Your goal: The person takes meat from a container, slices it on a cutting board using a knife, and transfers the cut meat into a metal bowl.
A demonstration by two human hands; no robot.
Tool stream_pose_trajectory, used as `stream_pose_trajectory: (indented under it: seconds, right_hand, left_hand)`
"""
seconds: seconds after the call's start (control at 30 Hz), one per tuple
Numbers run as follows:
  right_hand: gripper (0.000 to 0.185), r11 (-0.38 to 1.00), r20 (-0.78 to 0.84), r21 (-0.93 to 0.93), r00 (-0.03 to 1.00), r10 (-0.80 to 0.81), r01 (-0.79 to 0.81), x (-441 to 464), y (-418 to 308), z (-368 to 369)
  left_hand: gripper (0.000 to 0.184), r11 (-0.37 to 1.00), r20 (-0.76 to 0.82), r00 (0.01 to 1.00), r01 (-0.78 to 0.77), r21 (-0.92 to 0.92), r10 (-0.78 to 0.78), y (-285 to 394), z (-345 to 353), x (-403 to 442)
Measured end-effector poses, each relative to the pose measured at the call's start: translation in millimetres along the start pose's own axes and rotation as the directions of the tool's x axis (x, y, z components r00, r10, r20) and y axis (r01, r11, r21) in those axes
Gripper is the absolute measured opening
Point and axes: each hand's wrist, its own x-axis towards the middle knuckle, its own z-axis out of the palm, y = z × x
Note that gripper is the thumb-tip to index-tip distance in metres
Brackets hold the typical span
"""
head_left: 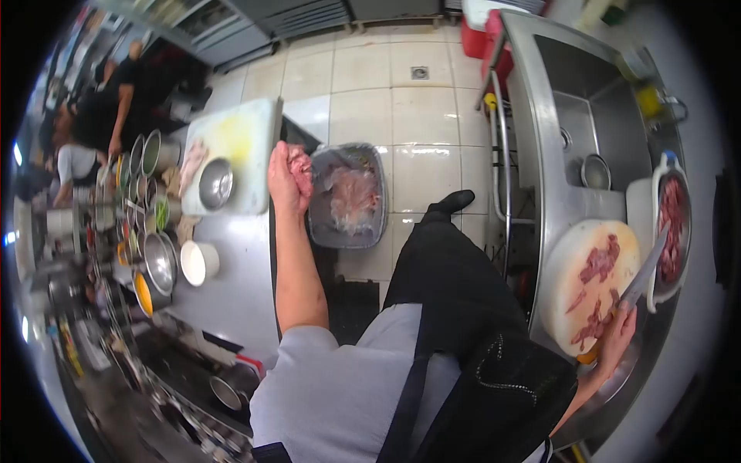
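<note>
My left hand point(285, 179) is closed around raw meat point(300, 170), held out near the upper left of a lined bin point(380, 163) that contains pale scraps point(353, 199). On the other side, my right hand point(617, 333) grips a knife point(641, 276) by its handle. Its blade points away from me, over the right edge of a round cutting board point(562, 278). Cut pieces of dark red meat point(600, 260) lie on that board. Just beyond the blade is a white-rimmed container point(654, 231) with meat strips point(671, 220) in it.
A steel sink point(567, 100) with a metal bowl point(595, 171) stands ahead on the right. At left, a steel counter point(231, 255) carries a white board point(258, 147), a steel bowl point(217, 184), a white tub point(199, 263) and several pots. People point(116, 100) stand beyond it.
</note>
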Motion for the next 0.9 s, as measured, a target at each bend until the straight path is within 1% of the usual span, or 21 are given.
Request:
stream_pose_trajectory:
  seconds: [0.03,0.07,0.1,0.13,0.17,0.2,0.23,0.3,0.33,0.37,0.4,0.43,0.47,0.57,0.6,0.67,0.7,0.77,0.8,0.87,0.9]
  right_hand:
    - [0.029,1.000,0.020,0.023,1.000,-0.003,0.002,5,-9,3]
    - [0.029,0.999,0.034,0.049,0.999,-0.001,-0.001,10,-18,6]
    - [0.029,0.999,0.048,0.046,0.999,-0.012,0.010,15,-29,12]
    - [0.030,0.999,0.053,0.038,0.999,-0.005,0.003,17,-36,17]
    - [0.031,1.000,0.045,0.030,0.999,0.005,-0.007,15,-40,18]
    - [0.031,0.999,0.025,0.040,1.000,0.005,-0.006,17,-38,20]
    - [0.031,1.000,0.033,0.012,0.999,-0.013,0.012,18,-30,19]
    - [0.032,1.000,0.015,-0.025,1.000,-0.012,0.013,14,-6,10]
    - [0.032,0.985,-0.005,-0.120,0.992,-0.127,0.125,16,14,11]
    - [0.031,0.949,-0.013,-0.222,0.972,-0.233,0.224,15,26,8]
    - [0.030,0.975,-0.025,-0.174,0.990,-0.142,0.136,4,17,13]
    - [0.030,0.977,-0.064,-0.166,0.988,-0.143,0.130,-7,4,20]
    - [0.029,0.987,-0.058,-0.137,0.994,-0.093,0.084,-19,-14,25]
    - [0.028,0.996,-0.123,-0.083,0.992,-0.026,0.016,-37,4,13]
    - [0.029,0.997,-0.128,-0.045,0.991,0.049,-0.055,-46,10,7]
    - [0.031,0.986,-0.149,0.043,0.975,0.163,-0.158,-66,14,-1]
    - [0.031,0.982,-0.183,0.056,0.965,0.188,-0.180,-76,18,-4]
    - [0.031,0.969,-0.253,0.091,0.936,0.244,-0.228,-99,30,-9]
    - [0.032,0.966,-0.278,0.089,0.925,0.258,-0.243,-108,33,-12]
    - [0.033,0.952,-0.339,0.103,0.890,0.306,-0.288,-125,37,-13]
    - [0.033,0.945,-0.365,0.105,0.872,0.326,-0.309,-134,38,-13]
  left_hand:
    - [0.036,0.998,-0.098,0.994,-0.050,0.047,0.054,-1,-24,-7]
    - [0.039,0.980,-0.074,0.997,0.017,0.200,-0.003,-16,-66,-6]
    - [0.043,0.866,-0.077,0.997,0.060,0.496,-0.025,-43,-102,1]
    - [0.039,0.613,-0.079,0.997,0.076,0.786,-0.022,-64,-122,2]
    - [0.035,0.312,0.002,0.996,-0.031,0.949,0.094,-77,-129,0]
    - [0.032,0.197,0.117,0.972,-0.157,0.968,0.204,-81,-116,0]
    - [0.029,0.248,0.234,0.938,-0.297,0.922,0.255,-73,-81,-4]
    - [0.023,0.389,0.434,0.882,-0.471,0.791,0.184,-26,31,-37]
    - [0.018,0.454,0.530,0.836,-0.530,0.716,0.141,4,94,-57]
    - [0.017,0.367,0.762,0.594,-0.790,0.491,0.258,30,142,-72]
    - [0.010,0.390,0.857,0.410,-0.878,0.278,0.313,57,187,-92]
    - [0.012,0.389,0.869,0.179,-0.921,-0.016,0.461,70,222,-105]
    - [0.013,0.394,0.854,0.054,-0.901,-0.181,0.517,82,249,-117]
    - [0.022,0.454,0.766,-0.107,-0.750,-0.481,0.634,95,311,-143]
    - [0.025,0.331,0.616,-0.220,-0.683,-0.651,0.757,89,337,-143]
    - [0.028,0.207,0.431,-0.305,-0.559,-0.803,0.849,83,366,-146]
    - [0.026,0.232,0.435,-0.359,-0.487,-0.842,0.826,82,375,-145]
    - [0.024,0.275,0.420,-0.412,-0.367,-0.889,0.809,69,398,-156]
    - [0.024,0.275,0.403,-0.323,-0.376,-0.885,0.856,58,410,-169]
    - [0.023,0.305,0.389,-0.218,-0.336,-0.891,0.895,50,421,-187]
    - [0.021,0.502,0.598,-0.268,-0.351,-0.791,0.755,58,421,-187]
